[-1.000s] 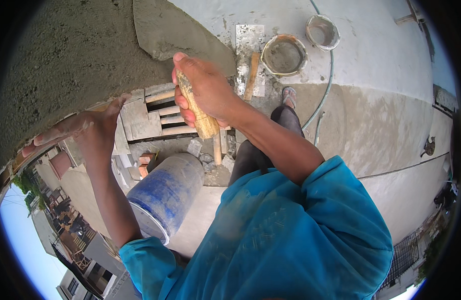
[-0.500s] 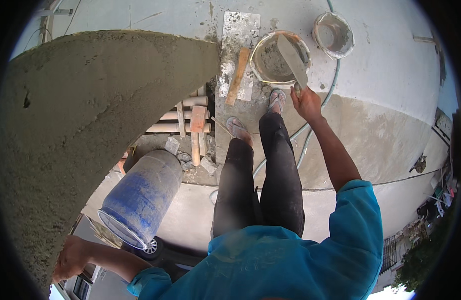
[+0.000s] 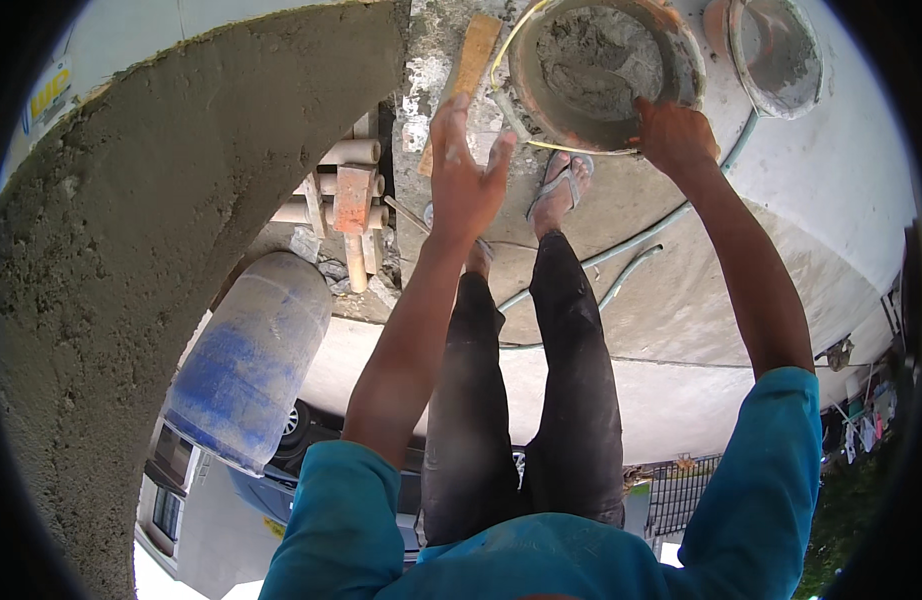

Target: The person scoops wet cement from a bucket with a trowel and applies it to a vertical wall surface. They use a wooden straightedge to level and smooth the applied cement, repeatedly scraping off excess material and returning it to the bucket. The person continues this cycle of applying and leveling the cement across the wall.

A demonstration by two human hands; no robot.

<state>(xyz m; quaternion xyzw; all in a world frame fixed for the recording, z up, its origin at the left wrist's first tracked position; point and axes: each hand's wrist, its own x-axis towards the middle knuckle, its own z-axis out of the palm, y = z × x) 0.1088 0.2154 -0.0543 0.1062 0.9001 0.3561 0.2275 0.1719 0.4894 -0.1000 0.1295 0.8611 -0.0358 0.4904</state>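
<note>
My right hand [image 3: 678, 140] is closed at the near right rim of a large round bucket [image 3: 686, 55]. Half a second ago a trowel showed in this hand; the fingers stay wrapped, but its blade is out of sight now. Wet grey mortar [image 3: 601, 62] fills the bottom of the bucket. To the left, my left hand [image 3: 464, 185] hovers with thumb and fingers apart and nothing visible between them. Its fingertips overlap the lower part of a wooden board [image 3: 478, 55]; whether they touch it cannot be told. A yellow-edged bucket handle [image 3: 501, 60] curves close by.
A smaller mortar-stained bucket [image 3: 778, 60] stands at the far right beside a green hose [image 3: 671, 225]. On the left rises a mortar-coated surface [image 3: 131, 200]. A blue barrel [image 3: 246, 365], pipes [image 3: 351, 152] and a brick [image 3: 353, 198] lie below it.
My left hand has come from the mortar-coated surface at lower left over to the wooden board. My right hand has moved to the bucket's rim, and the trowel blade has gone from sight.
</note>
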